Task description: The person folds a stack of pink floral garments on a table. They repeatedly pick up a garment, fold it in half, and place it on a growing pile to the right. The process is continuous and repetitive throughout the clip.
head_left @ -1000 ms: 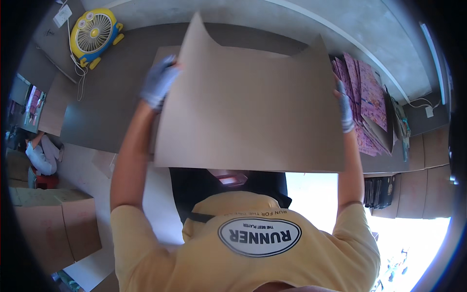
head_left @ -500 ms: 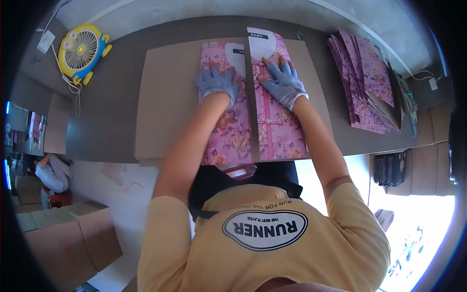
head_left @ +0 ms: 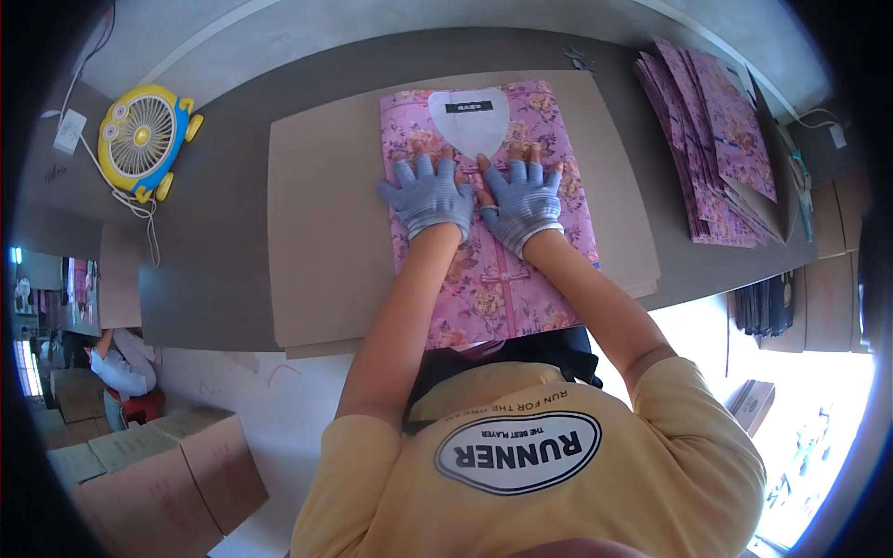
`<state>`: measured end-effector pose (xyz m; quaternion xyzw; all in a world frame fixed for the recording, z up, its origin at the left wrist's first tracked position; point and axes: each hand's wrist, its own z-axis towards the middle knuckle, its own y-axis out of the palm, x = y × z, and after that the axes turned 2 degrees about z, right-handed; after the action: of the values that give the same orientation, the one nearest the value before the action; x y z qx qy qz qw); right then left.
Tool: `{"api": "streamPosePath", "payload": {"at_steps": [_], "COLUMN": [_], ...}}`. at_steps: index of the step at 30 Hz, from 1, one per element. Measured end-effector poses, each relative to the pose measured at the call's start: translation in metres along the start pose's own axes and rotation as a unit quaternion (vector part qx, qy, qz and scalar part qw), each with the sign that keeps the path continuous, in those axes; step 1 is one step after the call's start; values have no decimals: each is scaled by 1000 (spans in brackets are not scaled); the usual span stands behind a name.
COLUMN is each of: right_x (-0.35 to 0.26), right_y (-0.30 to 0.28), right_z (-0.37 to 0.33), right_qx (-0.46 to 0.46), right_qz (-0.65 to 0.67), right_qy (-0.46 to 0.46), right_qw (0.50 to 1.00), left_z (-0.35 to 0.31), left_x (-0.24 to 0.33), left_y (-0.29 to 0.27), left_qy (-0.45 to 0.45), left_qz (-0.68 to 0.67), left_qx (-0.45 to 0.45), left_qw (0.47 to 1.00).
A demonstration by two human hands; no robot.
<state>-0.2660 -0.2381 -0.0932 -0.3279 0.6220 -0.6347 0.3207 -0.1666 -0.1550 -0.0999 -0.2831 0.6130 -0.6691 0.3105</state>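
Note:
A flat, stiff-looking pink floral piece [head_left: 486,302], shaped like a folded blouse, lies in front of me. A white neck area and a black label mark its far end; a pink strip with knot-like fastenings runs down its middle. My left hand [head_left: 432,197], in a blue-grey fingerless glove, rests flat on its left half. On the right half, beside the middle strip, my right hand [head_left: 523,202] lies in a matching glove with fingers spread. Both palms press on the surface and neither grips anything. Beneath the piece is a large brown cardboard sheet [head_left: 326,205].
A stack of similar pink floral pieces [head_left: 735,121] leans at the table's right end. A yellow and blue fan [head_left: 139,135] with a cord stands at the left. Cardboard boxes [head_left: 177,474] sit at lower left, near a person [head_left: 126,372].
The pink piece's two halves, parted by a dark gap before, now meet along the middle. My hands have come closer together and toward me. The view has shifted slightly.

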Motion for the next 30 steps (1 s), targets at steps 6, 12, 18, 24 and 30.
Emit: {"api": "streamPosePath", "payload": {"at_steps": [6, 12, 18, 24, 30], "right_x": [4, 6, 1, 1, 6], "right_y": [2, 9, 4, 5, 3], "right_z": [6, 3, 1, 1, 6], "right_qx": [24, 66, 32, 13, 20], "right_qz": [25, 8, 16, 6, 10], "right_qy": [-17, -12, -26, -13, -9], "right_qw": [999, 998, 999, 1000, 1000], "left_z": [4, 61, 98, 93, 76], "left_x": [-11, -14, -8, 3, 15], "left_y": [5, -33, 39, 30, 25], "left_qy": [33, -18, -120, -98, -38], "left_qz": [-48, -99, -33, -61, -110], "left_qx": [42, -63, 154, 64, 100], "left_qw": [997, 993, 980, 991, 988]}}
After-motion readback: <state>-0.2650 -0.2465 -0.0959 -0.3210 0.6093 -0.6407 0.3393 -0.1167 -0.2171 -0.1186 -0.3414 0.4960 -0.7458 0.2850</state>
